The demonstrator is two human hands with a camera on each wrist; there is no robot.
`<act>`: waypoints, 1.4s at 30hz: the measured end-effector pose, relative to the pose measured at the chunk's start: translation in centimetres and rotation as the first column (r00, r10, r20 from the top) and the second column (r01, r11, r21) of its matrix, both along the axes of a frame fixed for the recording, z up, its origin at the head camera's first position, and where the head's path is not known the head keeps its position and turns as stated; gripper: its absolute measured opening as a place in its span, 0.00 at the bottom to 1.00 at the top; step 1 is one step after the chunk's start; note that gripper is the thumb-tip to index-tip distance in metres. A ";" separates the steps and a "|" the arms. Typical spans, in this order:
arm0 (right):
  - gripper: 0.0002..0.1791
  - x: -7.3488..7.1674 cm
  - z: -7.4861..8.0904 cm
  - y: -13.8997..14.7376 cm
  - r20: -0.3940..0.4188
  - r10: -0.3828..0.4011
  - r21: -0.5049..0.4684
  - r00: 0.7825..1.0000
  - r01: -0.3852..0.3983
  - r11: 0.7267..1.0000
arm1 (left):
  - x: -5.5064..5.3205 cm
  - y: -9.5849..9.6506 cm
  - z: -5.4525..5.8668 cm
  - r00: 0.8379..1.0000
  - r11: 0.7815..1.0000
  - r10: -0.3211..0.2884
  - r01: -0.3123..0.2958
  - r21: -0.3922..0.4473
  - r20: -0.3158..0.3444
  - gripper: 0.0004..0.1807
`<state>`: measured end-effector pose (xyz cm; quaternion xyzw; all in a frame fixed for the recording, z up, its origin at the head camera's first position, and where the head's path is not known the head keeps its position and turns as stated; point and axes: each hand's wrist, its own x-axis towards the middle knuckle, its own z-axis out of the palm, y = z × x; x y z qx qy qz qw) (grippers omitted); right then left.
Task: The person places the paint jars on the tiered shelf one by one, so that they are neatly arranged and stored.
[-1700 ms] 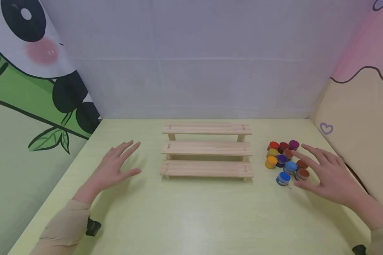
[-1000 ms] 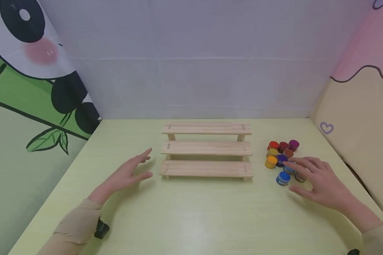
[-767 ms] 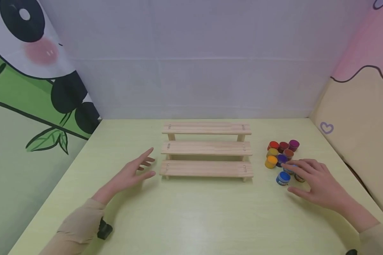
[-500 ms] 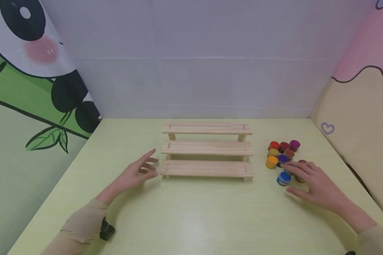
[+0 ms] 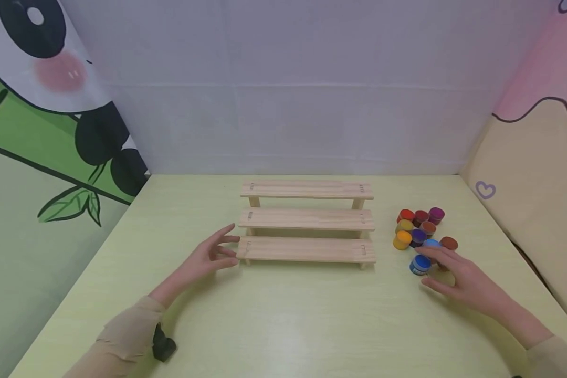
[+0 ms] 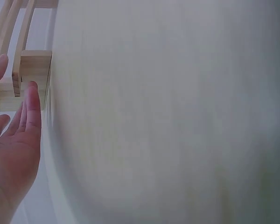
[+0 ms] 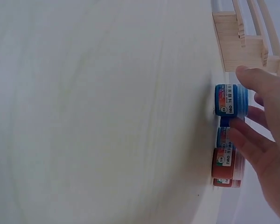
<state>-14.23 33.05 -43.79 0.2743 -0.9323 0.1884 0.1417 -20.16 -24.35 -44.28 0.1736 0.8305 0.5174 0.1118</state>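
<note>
Pale lilac, creased backdrop [image 5: 283,105] rises behind a light yellow wood-grain table [image 5: 288,320]. At far left is a panel [image 5: 42,131] printed with a green, white and black cartoon. The left hand [image 5: 212,256], coming out of a beige sleeve [image 5: 127,331] with a black device [image 5: 163,344] at the wrist, has its fingers loosely bent and its thumb apart, holding nothing. Its fingertips are at the left end of the three-tier stepped rack of pale bare wood [image 5: 307,249]; whether they touch it I cannot tell. The rack stands mid-table.

Right of it is a cluster of small round labelled jars: orange [image 5: 402,240], mustard [image 5: 404,226], red [image 5: 405,216], dark violet [image 5: 418,238], dark red [image 5: 421,217], rust-brown [image 5: 428,228], light blue [image 5: 432,243], magenta [image 5: 436,215] and red-brown [image 5: 449,243]. Another red-brown jar [image 7: 224,163], mostly hidden from above, shows in the right wrist view. Nearest the front edge, a bright blue jar [image 5: 420,264] stands upright on the table. The right hand [image 5: 460,275] is spread wide about it, thumb on the near side, fingers beyond; contact is unclear. At far right is a pink and beige panel [image 5: 538,173] with a purple heart.
</note>
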 end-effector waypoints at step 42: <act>0.24 -0.9 -0.7 0.3 0.142 -0.076 -0.134 0.987 0.096 0.986 | 0.5 1.3 -2.2 0.941 0.941 0.056 -0.161 0.298 0.334 0.37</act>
